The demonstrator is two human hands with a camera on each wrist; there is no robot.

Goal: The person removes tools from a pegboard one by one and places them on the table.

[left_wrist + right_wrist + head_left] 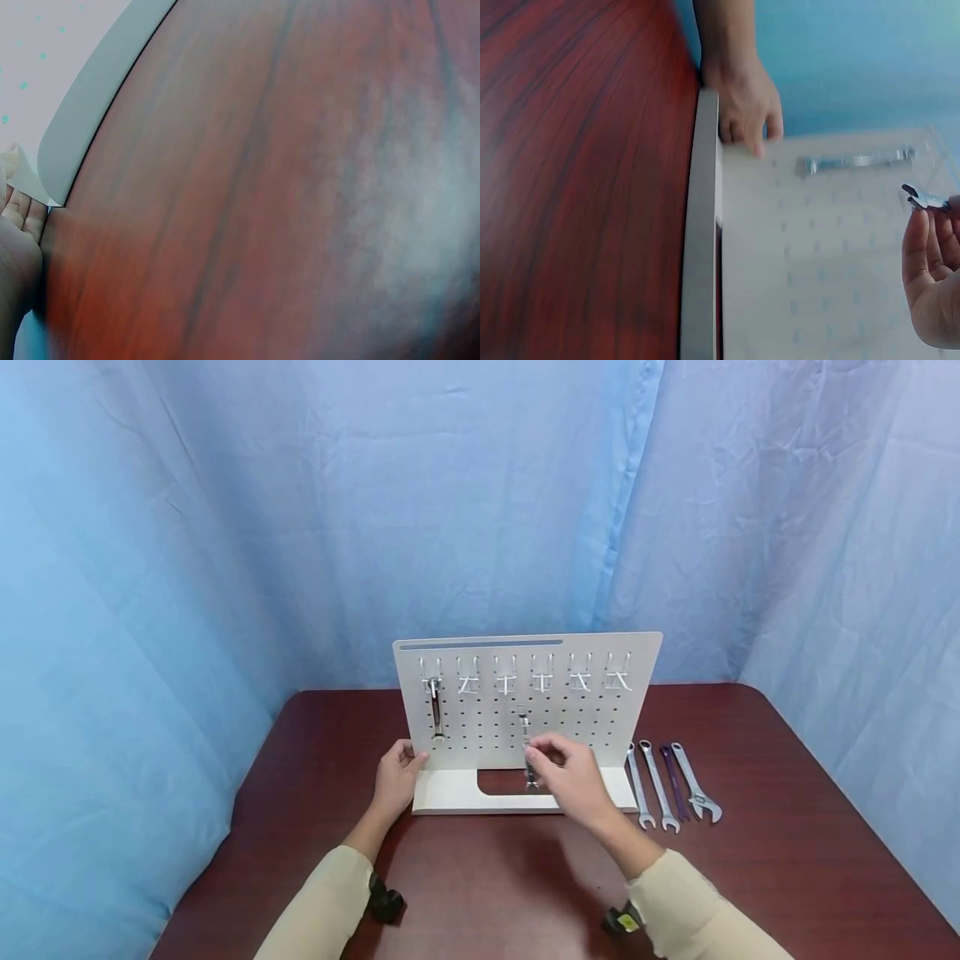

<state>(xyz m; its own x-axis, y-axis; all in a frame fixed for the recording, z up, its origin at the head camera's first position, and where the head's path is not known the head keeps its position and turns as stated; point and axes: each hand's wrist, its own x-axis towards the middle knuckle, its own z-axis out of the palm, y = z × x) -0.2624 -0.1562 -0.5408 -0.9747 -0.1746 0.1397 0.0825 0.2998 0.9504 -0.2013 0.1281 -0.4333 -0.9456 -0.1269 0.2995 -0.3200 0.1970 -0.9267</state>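
A white pegboard stand [468, 718] stands upright on the table. My left hand [396, 777] grips its lower left edge, thumb on the front face; in the left wrist view that hand [19, 240] is partly cut off by the frame. My right hand [573, 777] pinches a small silver wrench [526, 727] upright in front of the board's middle, below the hooks. In the right wrist view, the wrench's open-ended jaw [924, 198] sticks out past the fingertips. Another silver wrench [437, 710] hangs from the leftmost hook.
Several bare white double hooks [542, 681] line the upper board. To the right of the stand lie silver combination wrenches [658, 785], a purple wrench [674, 782] and an adjustable wrench [697, 785]. The dark red table [480, 868] has blue curtains [450, 510] around it.
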